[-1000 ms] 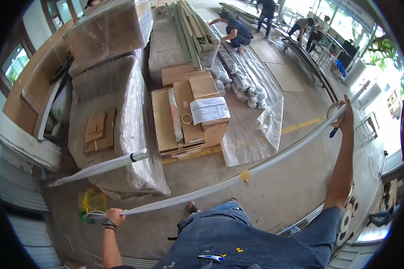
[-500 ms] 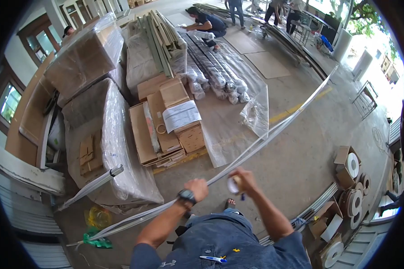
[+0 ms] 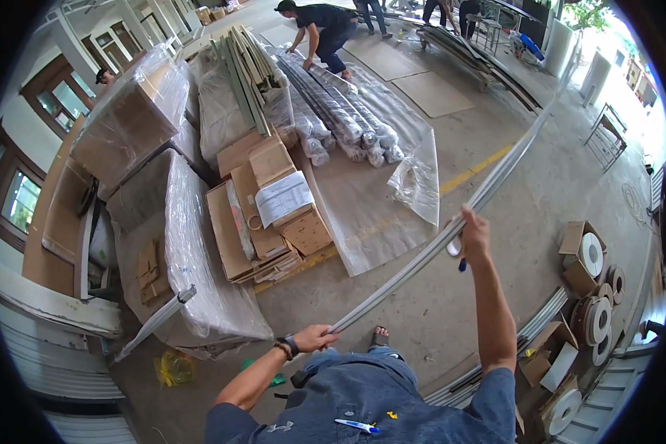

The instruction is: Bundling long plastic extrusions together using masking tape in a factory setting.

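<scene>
A bundle of long, thin silver-grey strips (image 3: 399, 280) slants across the view, from near my body up to the far right. My left hand (image 3: 317, 339), with a watch at the wrist, is closed around its near end. Further along, my right hand (image 3: 476, 235) is closed on the same bundle with the arm stretched forward. Against the right palm sits a pale roll (image 3: 453, 247) that looks like tape, and a small dark blue piece shows below it; the fingers partly hide both.
Flattened cardboard (image 3: 303, 231) and a plastic-wrapped block (image 3: 189, 251) lie ahead to the left. Beyond, a co-worker (image 3: 322, 33) bends over wrapped tubes (image 3: 333, 111). Cartons and rolls (image 3: 590, 255) stand at the right. A wrapped strip bundle (image 3: 155, 322) lies left.
My right hand has moved forward and right and now grips the strips. The bundle's near end has drawn up from the lower left to my left hand. The co-worker has risen from a crouch.
</scene>
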The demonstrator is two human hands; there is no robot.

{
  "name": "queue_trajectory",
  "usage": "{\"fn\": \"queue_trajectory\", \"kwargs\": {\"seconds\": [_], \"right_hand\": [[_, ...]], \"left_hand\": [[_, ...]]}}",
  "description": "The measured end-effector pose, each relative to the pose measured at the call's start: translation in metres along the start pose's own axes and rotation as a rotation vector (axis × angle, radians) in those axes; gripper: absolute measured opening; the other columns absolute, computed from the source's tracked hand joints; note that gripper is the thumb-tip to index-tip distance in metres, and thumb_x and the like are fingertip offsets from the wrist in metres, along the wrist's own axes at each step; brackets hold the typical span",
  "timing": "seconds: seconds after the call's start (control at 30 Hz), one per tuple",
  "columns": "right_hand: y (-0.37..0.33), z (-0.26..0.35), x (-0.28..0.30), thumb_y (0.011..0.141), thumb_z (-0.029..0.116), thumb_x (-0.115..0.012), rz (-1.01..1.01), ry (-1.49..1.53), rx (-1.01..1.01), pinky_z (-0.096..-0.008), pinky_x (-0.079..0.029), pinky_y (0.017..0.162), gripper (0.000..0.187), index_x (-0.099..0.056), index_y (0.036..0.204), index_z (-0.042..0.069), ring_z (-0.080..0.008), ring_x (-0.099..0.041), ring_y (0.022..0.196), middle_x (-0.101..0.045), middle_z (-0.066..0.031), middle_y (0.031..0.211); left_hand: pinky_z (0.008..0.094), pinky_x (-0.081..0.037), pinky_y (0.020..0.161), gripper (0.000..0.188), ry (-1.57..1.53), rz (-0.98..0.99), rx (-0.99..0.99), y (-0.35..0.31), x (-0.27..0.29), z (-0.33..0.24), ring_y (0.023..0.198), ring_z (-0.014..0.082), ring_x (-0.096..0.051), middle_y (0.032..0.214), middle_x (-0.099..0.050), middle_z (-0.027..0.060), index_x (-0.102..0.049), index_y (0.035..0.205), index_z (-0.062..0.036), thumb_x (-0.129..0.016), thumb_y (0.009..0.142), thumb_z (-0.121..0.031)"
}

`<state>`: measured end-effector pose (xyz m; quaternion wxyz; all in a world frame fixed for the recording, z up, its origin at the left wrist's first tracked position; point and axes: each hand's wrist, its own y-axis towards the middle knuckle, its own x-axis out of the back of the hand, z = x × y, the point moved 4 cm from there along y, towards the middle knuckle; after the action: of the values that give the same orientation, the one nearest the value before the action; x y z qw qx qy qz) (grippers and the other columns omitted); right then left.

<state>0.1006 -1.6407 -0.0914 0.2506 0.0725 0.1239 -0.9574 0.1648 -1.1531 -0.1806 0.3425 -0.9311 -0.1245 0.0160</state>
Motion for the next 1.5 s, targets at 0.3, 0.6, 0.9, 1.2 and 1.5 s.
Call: {"fn": "queue_trajectory", "kwargs": {"seconds": [0.3, 0.6, 0.9, 1.2, 1.5], "right_hand": [[0.097, 0.154, 0.053, 0.094, 0.036, -0.065, -0.147, 0.04, 0.087, -0.0352, -0.051, 0.049, 0.03, -0.057, 0.084, 0.009, -0.0178, -0.06, 0.053, -0.059, -0.0072, 0.064], [0.027, -0.007, 0.147, 0.093, 0.071, -0.041, 0.08, -0.061, 0.212, -0.0271, -0.048, 0.053, 0.074, -0.064, 0.1, 0.001, -0.0122, -0.058, 0.062, -0.06, -0.0023, 0.076], [-0.255, -0.179, -0.065, 0.093, 0.021, -0.065, 0.624, -0.148, -0.315, -0.026, -0.047, 0.064, 0.057, -0.039, 0.143, 0.007, -0.0103, -0.059, 0.073, -0.072, -0.0073, 0.091], [-0.286, -0.181, -0.107, 0.094, 0.025, -0.068, 0.808, -0.273, -0.395, -0.0272, -0.049, 0.079, 0.044, -0.056, 0.127, -0.002, -0.0128, -0.064, 0.087, -0.072, -0.0098, 0.098], [-0.301, -0.205, -0.124, 0.092, 0.025, -0.07, 0.9, -0.251, -0.455, -0.028, -0.05, 0.079, 0.051, -0.055, 0.131, -0.003, -0.0118, -0.064, 0.086, -0.073, -0.0085, 0.095]], "left_hand": [[0.0269, -0.047, 0.051, 0.034, -0.058, 0.304, -0.07, -0.08, 0.007, -0.076, 0.057, 0.0103, -0.059, 0.068, -0.06, 0.0016, -0.062, 0.093, -0.0068, -0.065, 0.095, -0.041], [0.0259, -0.038, 0.054, 0.027, -0.086, 0.141, -0.068, -0.11, 0.004, -0.04, 0.064, 0.0049, -0.046, 0.071, -0.05, -0.0063, -0.059, 0.087, -0.0077, -0.06, 0.1, -0.031], [0.0312, -0.053, 0.063, 0.025, 0.195, -0.286, -0.166, -0.025, 0.041, -0.077, 0.068, 0.0148, -0.067, 0.075, -0.069, 0.0111, -0.064, 0.096, 0.0013, -0.063, 0.094, -0.024], [0.0459, -0.051, 0.07, 0.037, 0.381, -0.32, -0.219, -0.027, 0.048, -0.064, 0.085, 0.0421, -0.065, 0.09, -0.068, 0.0225, -0.063, 0.105, -0.0017, -0.061, 0.094, -0.037], [0.0512, -0.052, 0.077, 0.034, 0.995, -0.197, -0.184, 0.002, 0.046, 0.015, 0.084, 0.044, -0.063, 0.087, -0.066, 0.0218, -0.064, 0.099, -0.0023, -0.042, 0.1, -0.028]]}}
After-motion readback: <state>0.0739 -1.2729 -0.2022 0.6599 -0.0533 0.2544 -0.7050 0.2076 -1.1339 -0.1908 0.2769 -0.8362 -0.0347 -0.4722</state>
